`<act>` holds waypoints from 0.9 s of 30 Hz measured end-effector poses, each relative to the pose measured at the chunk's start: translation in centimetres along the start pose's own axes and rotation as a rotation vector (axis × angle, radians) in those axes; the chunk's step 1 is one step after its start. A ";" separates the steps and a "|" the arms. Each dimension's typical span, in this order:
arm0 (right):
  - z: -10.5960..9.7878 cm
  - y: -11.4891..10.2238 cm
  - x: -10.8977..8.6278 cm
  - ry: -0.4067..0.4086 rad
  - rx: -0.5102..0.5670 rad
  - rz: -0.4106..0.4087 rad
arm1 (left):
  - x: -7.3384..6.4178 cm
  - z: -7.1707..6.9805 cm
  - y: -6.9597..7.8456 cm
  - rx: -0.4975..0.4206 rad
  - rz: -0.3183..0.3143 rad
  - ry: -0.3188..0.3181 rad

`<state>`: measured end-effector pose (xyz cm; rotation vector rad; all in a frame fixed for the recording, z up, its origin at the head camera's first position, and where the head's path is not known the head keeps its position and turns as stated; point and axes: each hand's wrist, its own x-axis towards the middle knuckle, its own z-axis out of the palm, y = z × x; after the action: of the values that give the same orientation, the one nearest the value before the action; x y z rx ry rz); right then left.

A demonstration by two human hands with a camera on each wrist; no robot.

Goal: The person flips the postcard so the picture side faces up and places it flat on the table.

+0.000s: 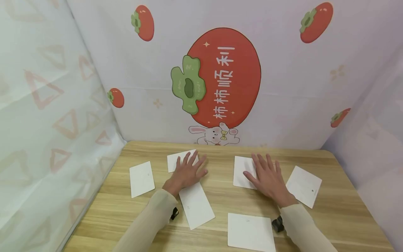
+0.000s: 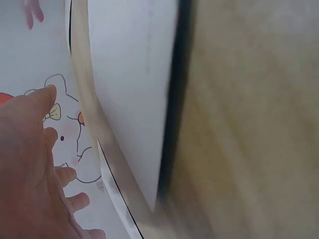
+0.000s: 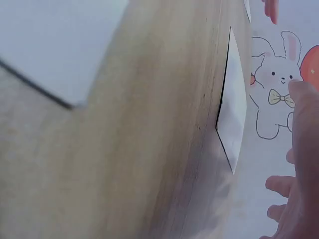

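My left hand [image 1: 185, 174] hovers with spread fingers over the table, partly covering a white card [image 1: 176, 161] at the back and the top end of another white card [image 1: 197, 206]. On the right, my right hand [image 1: 267, 177] is held out the same way, its fingers apart, beside and partly over a white card [image 1: 241, 171]. Neither hand holds anything. In the left wrist view a white card [image 2: 129, 89] lies below the left hand [image 2: 30, 164]. The right wrist view has a card [image 3: 233, 104] under the outstretched right hand [image 3: 304, 164].
More white cards lie flat on the wooden table [image 1: 217, 199]: one at far left [image 1: 142, 179], one at far right [image 1: 304, 186], and one near the front [image 1: 251, 231]. A printed cloth backdrop [image 1: 277, 115] rises behind the table, with white cloth [image 1: 47, 140] at the left side.
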<state>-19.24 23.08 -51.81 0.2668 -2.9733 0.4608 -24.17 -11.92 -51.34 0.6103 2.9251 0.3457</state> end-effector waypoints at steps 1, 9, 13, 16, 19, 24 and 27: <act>0.0 0.0 -0.2 0.004 0.006 -0.005 | -0.2 0.1 0.1 0.001 0.003 -0.005; 0.0 0.3 -1.8 0.003 0.014 -0.038 | -1.4 0.6 1.2 -0.011 0.075 -0.007; 0.0 0.3 -2.7 -0.008 0.009 -0.052 | -2.3 0.8 1.7 0.020 0.099 -0.002; -0.2 0.3 -3.3 -0.010 0.006 -0.072 | -2.9 0.9 2.0 0.033 0.108 -0.014; -0.3 0.4 -4.0 -0.010 0.020 -0.105 | -3.4 0.9 2.2 0.023 0.135 -0.019; -0.3 0.4 -5.2 -0.006 0.061 -0.161 | -3.9 1.1 2.6 0.000 0.210 -0.011; -0.2 0.3 -5.8 0.013 0.073 -0.195 | -4.1 1.3 2.9 0.000 0.233 -0.011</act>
<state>-13.65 24.33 -52.56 0.5523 -2.8823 0.5450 -19.08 -10.73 -51.52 0.9531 2.8477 0.3648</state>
